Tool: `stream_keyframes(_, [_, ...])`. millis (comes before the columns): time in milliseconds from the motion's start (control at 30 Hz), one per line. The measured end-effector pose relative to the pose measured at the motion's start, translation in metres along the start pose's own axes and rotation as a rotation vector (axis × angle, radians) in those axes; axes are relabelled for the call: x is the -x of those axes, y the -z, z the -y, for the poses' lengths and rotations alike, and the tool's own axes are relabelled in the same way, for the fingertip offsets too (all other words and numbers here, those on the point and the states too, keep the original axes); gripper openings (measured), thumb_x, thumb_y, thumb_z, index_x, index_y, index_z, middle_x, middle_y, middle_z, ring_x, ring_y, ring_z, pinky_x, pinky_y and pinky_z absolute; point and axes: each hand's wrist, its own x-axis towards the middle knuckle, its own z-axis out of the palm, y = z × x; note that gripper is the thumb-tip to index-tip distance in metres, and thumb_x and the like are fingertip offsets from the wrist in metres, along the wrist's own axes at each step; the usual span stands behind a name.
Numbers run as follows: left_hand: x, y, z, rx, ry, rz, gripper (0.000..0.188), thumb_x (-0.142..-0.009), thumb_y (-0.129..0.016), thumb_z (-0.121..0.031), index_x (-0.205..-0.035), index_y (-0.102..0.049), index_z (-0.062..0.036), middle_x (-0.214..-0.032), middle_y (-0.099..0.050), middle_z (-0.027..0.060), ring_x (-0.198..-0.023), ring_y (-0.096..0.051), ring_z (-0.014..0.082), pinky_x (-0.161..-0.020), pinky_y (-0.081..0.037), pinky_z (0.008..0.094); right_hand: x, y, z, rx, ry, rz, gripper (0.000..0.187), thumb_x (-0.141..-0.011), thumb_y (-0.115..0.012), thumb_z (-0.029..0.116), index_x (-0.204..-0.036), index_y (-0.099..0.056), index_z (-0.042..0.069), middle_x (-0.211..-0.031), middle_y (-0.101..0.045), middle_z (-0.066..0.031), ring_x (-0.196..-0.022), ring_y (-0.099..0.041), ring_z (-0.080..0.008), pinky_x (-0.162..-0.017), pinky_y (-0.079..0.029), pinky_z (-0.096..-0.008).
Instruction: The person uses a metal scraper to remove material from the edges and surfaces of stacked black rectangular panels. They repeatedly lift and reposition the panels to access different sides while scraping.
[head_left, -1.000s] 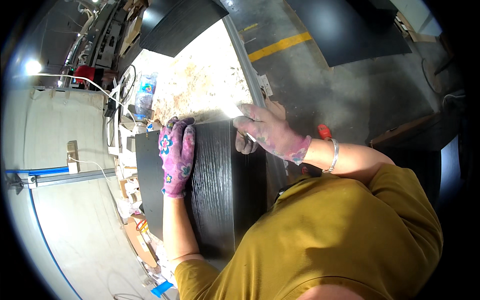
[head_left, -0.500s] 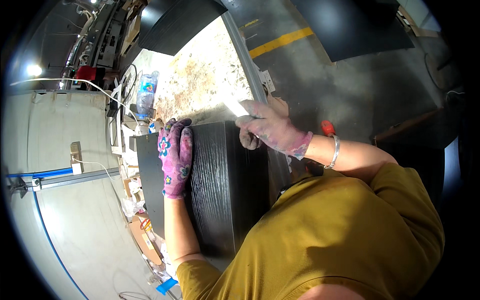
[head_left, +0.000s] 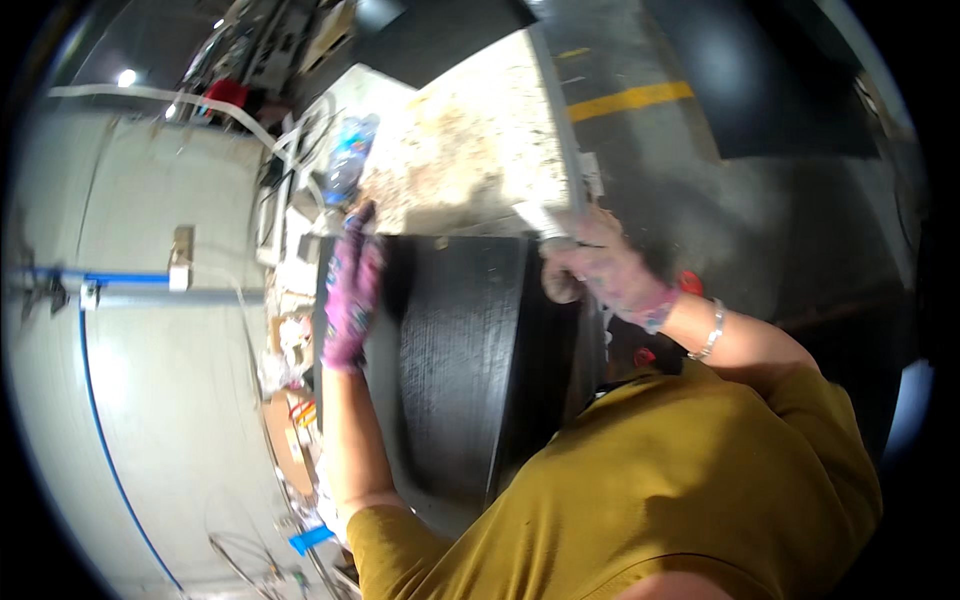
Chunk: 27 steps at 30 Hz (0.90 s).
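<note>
A black wood-grained board piece, box-like in shape, lies in front of me on the worktable. My left hand, in a purple flowered glove, rests along its left side with the fingers stretched out, somewhat blurred. Beyond the piece's far right corner, my right hand wears a similar pink-purple glove with grey fingers. It is closed on a flat white strip-like tool, which points up and left over the table. Blur and the fingers hide the tool's exact kind.
The worn, pale worktable top stretches away from me. A clear plastic bottle lies at its left edge. Dark panels are at the far end, and another black sheet stands right, beyond a yellow floor line. Cardboard scraps sit left.
The whole view has shifted, so the table and black piece appear farther right. My left hand has slid toward the piece's left edge. The right hand still grips the white tool.
</note>
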Motion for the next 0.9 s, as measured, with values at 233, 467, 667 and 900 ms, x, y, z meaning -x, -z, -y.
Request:
stream_keyframes(233, [0.043,0.078,0.156,0.071,0.630,-0.020,0.053,-0.094,-0.048,-0.043,-0.128,-0.049,-0.0020,-0.122,-0.055,0.0135,-0.114,-0.049,0.0216,-0.098,-0.037,0.0324,-0.004,-0.023,0.001,-0.104,0.052,0.000,0.038,-0.089,-0.053,0.014,-0.121,-0.047,-0.004,-0.071,-0.056,-0.0062,-0.063,-0.054,-0.0165,-0.061,-0.044,-0.0293])
stream_keyframes(467, [0.034,0.066,0.137,0.072,0.772,-0.129,0.045,-0.092,-0.054,-0.037,-0.118,-0.059,-0.0005,-0.104,-0.064,0.0083,-0.093,-0.057,0.0164,-0.085,-0.044,0.0290,0.002,-0.027,-0.003,-0.008,0.050,-0.068,0.025,-0.092,-0.053,0.008,-0.114,-0.051,-0.003,-0.067,-0.052,-0.0045,-0.058,-0.051,-0.0128,-0.056,-0.042,-0.0250])
stream_keyframes(667, [0.029,0.058,0.147,0.057,0.749,-0.205,0.042,-0.092,-0.055,-0.036,-0.111,-0.063,0.0003,-0.095,-0.065,0.0054,-0.082,-0.055,0.0136,-0.076,-0.044,0.0276,0.006,-0.031,-0.010,0.044,0.144,-0.164,0.024,-0.092,-0.051,0.004,-0.113,-0.048,-0.006,-0.078,-0.054,-0.0070,-0.062,-0.054,-0.0113,-0.060,-0.047,-0.0242])
stream_keyframes(900, [0.029,0.061,0.163,0.032,0.804,-0.193,0.044,-0.091,-0.054,-0.043,-0.111,-0.064,-0.0055,-0.085,-0.064,0.0023,-0.072,-0.054,0.0112,-0.064,-0.044,0.0259,0.000,-0.026,-0.012,-0.050,0.091,-0.105,0.022,-0.091,-0.048,0.001,-0.113,-0.048,-0.004,-0.082,-0.055,-0.0078,-0.064,-0.051,-0.0104,-0.058,-0.044,-0.0239])
